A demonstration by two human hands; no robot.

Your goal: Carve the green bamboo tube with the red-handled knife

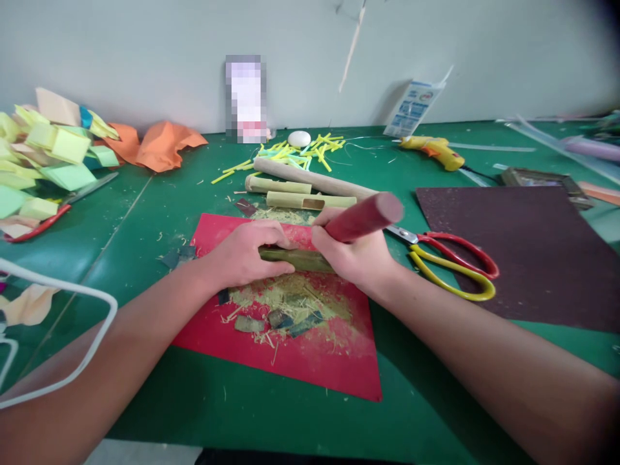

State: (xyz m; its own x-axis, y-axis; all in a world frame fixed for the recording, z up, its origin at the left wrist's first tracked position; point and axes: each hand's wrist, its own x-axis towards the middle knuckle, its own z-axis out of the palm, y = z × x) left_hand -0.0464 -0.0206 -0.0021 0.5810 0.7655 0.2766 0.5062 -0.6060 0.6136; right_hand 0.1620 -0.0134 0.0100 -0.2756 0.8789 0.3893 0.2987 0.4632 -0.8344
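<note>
My left hand (242, 255) is closed over the left end of a green bamboo piece (296, 259) that lies across a red sheet (310, 361). My right hand (356, 253) grips a tool by its thick red handle (364, 216), which points up and to the right; the tool's working end is hidden against the bamboo. Pale shavings and a few dark scraps (285, 310) are heaped on the red sheet just below the bamboo.
Behind the sheet lie two cut bamboo tubes (310, 201), a wooden rod (310, 181) and yellow strips (290, 155). Red-and-yellow scissors (450, 261) and a dark brown sheet (523, 252) sit at the right, a yellow glue gun (433, 150) behind. Folded coloured papers (43, 161) pile at the left.
</note>
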